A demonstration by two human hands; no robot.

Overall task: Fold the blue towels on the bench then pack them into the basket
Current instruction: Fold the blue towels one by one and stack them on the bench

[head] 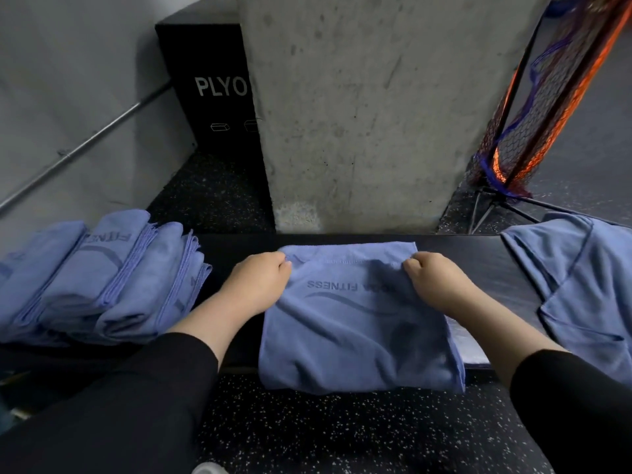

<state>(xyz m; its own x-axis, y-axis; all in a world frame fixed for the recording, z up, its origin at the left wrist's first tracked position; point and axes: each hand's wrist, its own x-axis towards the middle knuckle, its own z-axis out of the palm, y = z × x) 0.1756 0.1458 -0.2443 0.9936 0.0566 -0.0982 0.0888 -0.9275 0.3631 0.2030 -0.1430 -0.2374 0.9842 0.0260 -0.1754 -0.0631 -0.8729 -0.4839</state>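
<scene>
A blue towel (355,330) with a printed fitness logo lies folded over on the black bench (239,248), its near part hanging over the front edge. My left hand (260,282) grips the towel's upper left edge. My right hand (434,278) pinches its upper right edge. Both hold the top fold near the far edge of the bench. A stack of several folded blue towels (102,278) leans on the bench at the left. More unfolded blue towel cloth (581,295) lies at the right. No basket is in view.
A concrete pillar (369,107) rises straight behind the bench. A black plyo box (212,87) stands to its left by a grey wall with a metal rail (85,145). An orange and dark net on a stand (533,107) leans at the right. Speckled rubber floor (342,436) lies below.
</scene>
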